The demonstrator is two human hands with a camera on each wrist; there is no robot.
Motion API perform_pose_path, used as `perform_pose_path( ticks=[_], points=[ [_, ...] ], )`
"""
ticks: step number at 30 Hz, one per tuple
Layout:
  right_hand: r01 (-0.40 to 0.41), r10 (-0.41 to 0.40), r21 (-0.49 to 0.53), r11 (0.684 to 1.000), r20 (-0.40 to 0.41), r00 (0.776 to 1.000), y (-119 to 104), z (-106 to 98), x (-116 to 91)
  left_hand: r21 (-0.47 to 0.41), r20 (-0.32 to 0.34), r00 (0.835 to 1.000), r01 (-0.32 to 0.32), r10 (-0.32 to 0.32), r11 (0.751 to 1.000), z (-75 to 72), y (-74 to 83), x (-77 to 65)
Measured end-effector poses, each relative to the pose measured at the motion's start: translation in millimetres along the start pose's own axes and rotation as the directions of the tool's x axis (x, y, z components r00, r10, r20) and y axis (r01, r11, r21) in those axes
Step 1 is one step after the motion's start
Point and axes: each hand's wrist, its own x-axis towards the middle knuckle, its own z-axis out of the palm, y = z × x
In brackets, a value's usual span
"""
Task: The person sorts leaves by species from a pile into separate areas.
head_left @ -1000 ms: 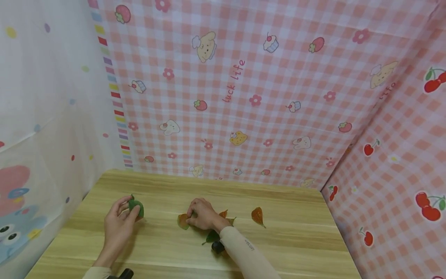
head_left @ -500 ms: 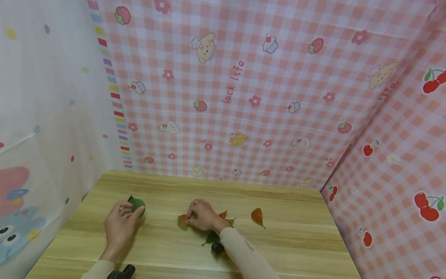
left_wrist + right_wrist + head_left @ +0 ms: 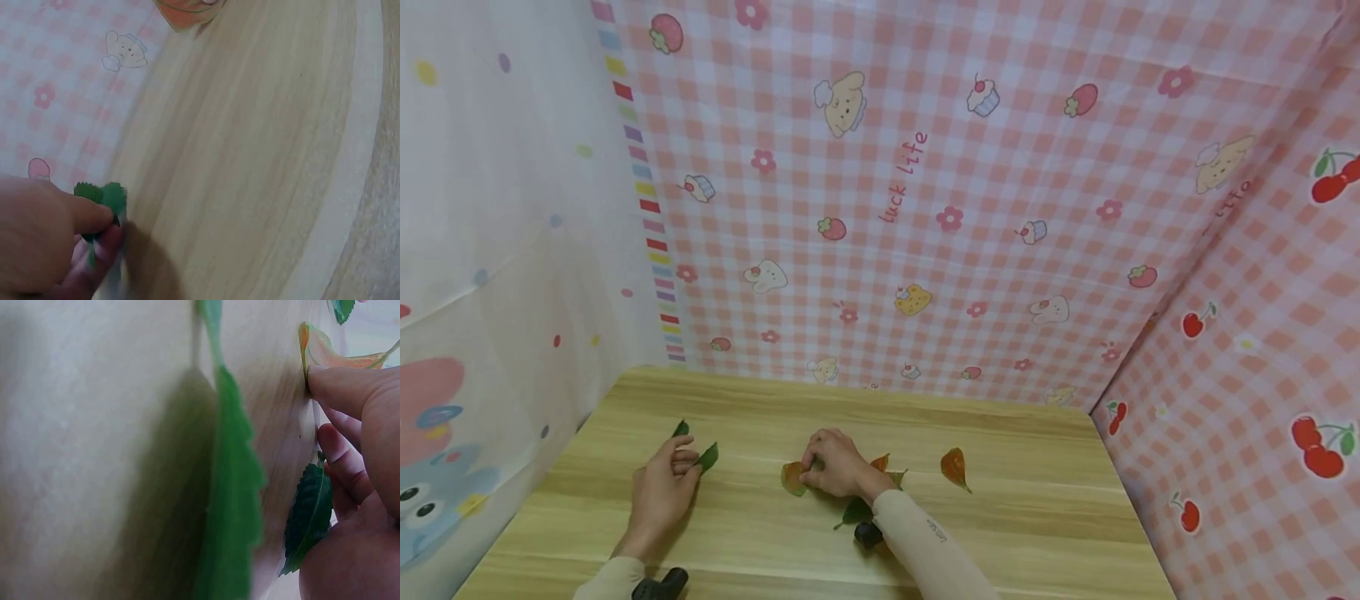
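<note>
Over the left part of the table, my left hand (image 3: 662, 487) pinches green leaf (image 3: 708, 457) between thumb and finger. Another green tip (image 3: 681, 429) pokes out beyond its fingers; whether both belong to one leaf I cannot tell. In the left wrist view, the toothed green edges (image 3: 114, 197) stick up past the fingertips. Near the middle, my right hand (image 3: 837, 462) pinches the edge of an orange-brown leaf (image 3: 793, 478), also seen in the right wrist view as a curled orange leaf (image 3: 337, 357). Below that hand's fingers there, a dark green leaf (image 3: 309, 512) appears.
Under the right wrist lies a green leaf (image 3: 854, 512), with orange leaf (image 3: 881, 461) and yellowish leaf tip (image 3: 898, 477) partly hidden behind the forearm. A lone orange-brown leaf (image 3: 954, 467) rests farther right. Checked cloth (image 3: 880, 333) hangs along the table's back edge.
The green leaf in my left hand has turned from broad face to narrow, and two separate tips now show. That hand has shifted slightly down. The right hand has stayed put.
</note>
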Motion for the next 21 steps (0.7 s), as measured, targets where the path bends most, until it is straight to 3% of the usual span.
perform_pose_path(
  ticks=[4,10,21],
  points=[
    [-0.004,0.004,-0.002,1.000,-0.001,1.000,1,1,1,0.000,-0.062,0.997,0.044,-0.044,0.999,3.3,-1.9,3.6],
    [-0.007,0.007,0.002,1.000,-0.001,1.000,2,2,0,0.068,-0.184,0.982,0.052,-0.039,0.996,6.3,-8.7,8.7],
    [-0.003,0.003,0.009,1.000,-0.007,1.000,2,3,1,0.047,-0.188,0.980,0.083,-0.072,0.995,7.3,-15.0,13.9]
  ],
)
